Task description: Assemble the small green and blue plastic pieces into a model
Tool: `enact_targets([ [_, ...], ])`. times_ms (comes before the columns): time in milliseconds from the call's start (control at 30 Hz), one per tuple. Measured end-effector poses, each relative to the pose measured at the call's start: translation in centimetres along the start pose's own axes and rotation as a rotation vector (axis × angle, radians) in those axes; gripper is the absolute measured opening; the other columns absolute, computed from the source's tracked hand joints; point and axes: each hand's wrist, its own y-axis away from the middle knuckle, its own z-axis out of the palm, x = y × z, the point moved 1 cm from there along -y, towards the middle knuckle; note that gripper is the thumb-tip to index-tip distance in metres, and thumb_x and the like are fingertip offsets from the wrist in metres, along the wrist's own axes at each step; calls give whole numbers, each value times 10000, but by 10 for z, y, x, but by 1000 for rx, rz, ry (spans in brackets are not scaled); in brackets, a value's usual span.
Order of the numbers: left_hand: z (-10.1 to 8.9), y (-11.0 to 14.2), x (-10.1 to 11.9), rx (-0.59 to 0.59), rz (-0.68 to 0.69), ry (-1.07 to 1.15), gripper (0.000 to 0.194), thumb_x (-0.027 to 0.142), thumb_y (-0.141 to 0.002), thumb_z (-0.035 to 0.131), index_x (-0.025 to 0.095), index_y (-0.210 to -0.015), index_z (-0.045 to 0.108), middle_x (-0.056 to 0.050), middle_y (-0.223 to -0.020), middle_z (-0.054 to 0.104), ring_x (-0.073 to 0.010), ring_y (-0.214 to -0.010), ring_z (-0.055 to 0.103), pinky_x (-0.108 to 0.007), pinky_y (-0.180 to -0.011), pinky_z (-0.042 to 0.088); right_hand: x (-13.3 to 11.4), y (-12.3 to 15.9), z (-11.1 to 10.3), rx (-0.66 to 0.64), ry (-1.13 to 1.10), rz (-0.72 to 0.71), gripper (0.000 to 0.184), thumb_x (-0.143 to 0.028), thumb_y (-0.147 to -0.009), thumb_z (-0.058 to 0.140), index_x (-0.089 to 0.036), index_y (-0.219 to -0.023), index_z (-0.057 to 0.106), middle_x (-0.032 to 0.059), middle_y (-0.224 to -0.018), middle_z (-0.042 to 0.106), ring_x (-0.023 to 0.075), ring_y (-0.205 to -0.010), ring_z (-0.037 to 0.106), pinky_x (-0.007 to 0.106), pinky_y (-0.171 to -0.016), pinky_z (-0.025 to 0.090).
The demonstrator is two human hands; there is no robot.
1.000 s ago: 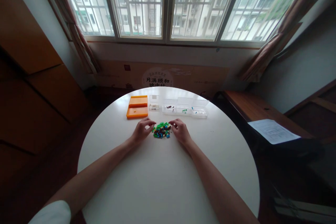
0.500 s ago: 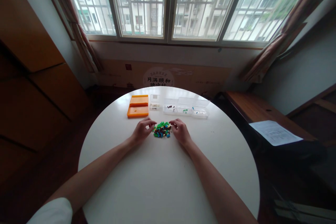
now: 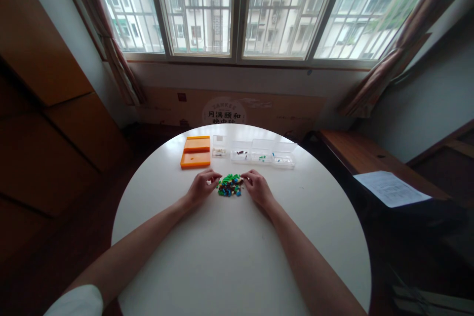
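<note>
A small heap of toy building bricks [image 3: 230, 185], mostly green, blue and dark brown with a few pale ones, lies on the white round table [image 3: 222, 252]. My left hand [image 3: 203, 185] rests at the heap's left edge, its fingers curled and the thumb drawn in towards them. On the opposite edge is my right hand [image 3: 256, 185], its fingers bent and fingertips close together beside the bricks. Whatever may be between the fingertips of either hand is too small to make out.
Behind the heap stand an orange tray [image 3: 195, 159], a small clear box [image 3: 219, 153] with pale pieces, and clear lidded boxes [image 3: 252, 158] with a few brown, green and blue pieces. To the right, a printed sheet [image 3: 391, 188] overhangs a wooden bench [image 3: 355, 150].
The whole view has shifted slightly. Both hands stay at the sides of the heap, with only small finger movements.
</note>
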Motion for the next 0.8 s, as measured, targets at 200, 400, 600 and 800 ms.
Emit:
enact_targets([
  [200,-1,-1,0,-2,-22,-27,149,147,-789,541,150,-854,675,-17,-712,607,-99,-616,525,-212,-600,421,0,0,0,-9,17,3,236,-124,-803,468,-182,-904,674,50,-860,628,142,-724,586,249,-706,435],
  [400,-1,0,-1,1,-46,-20,157,149,-783,542,154,-861,678,-19,-716,617,-101,-613,538,-204,-581,431,-1,0,0,-20,12,12,231,-122,-793,476,-191,-879,680,47,-859,627,147,-736,593,250,-717,439],
  [600,-1,0,-3,30,-75,-28,160,157,-774,549,159,-862,683,-20,-706,642,-107,-609,557,-204,-572,444,-3,0,-1,-22,0,20,232,-120,-787,485,-198,-873,686,46,-859,625,149,-750,597,250,-725,439],
  [800,0,0,-5,31,-106,-33,164,174,-777,546,160,-868,681,-22,-723,658,-107,-606,561,-202,-567,449,-3,1,-1,-24,4,25,237,-123,-787,483,-203,-879,687,42,-857,620,148,-752,595,251,-726,437],
])
